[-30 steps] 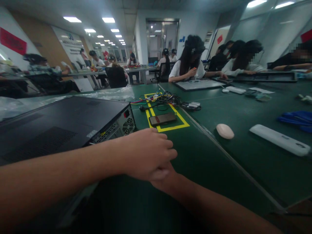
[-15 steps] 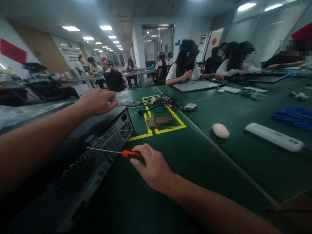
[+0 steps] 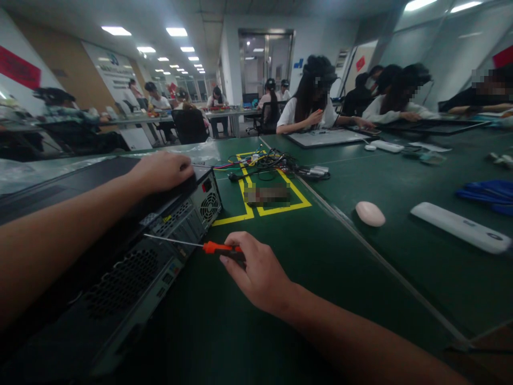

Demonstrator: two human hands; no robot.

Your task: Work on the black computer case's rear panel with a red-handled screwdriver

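A black desktop computer case [image 3: 120,267] lies flat on the green table mat [image 3: 320,278], its rear panel with a fan grille [image 3: 209,206] facing me. My left hand [image 3: 162,171] rests on the case's top near its back corner, fingers curled and pressing down. My right hand [image 3: 258,272] grips the orange-and-black handle of a screwdriver [image 3: 192,245]. The thin metal shaft points left, with its tip at the rear panel of the case.
A yellow-taped square holds a blurred dark device [image 3: 266,195] and a tangle of cables [image 3: 268,160]. A pale pink mouse [image 3: 370,214], a white keyboard [image 3: 460,227] and blue cloth [image 3: 487,193] lie to the right. Several people sit at tables behind.
My left hand lifted off my right hand, moved to the case and settled on its top corner. My right hand now holds the screwdriver, its tip brought to the rear panel.
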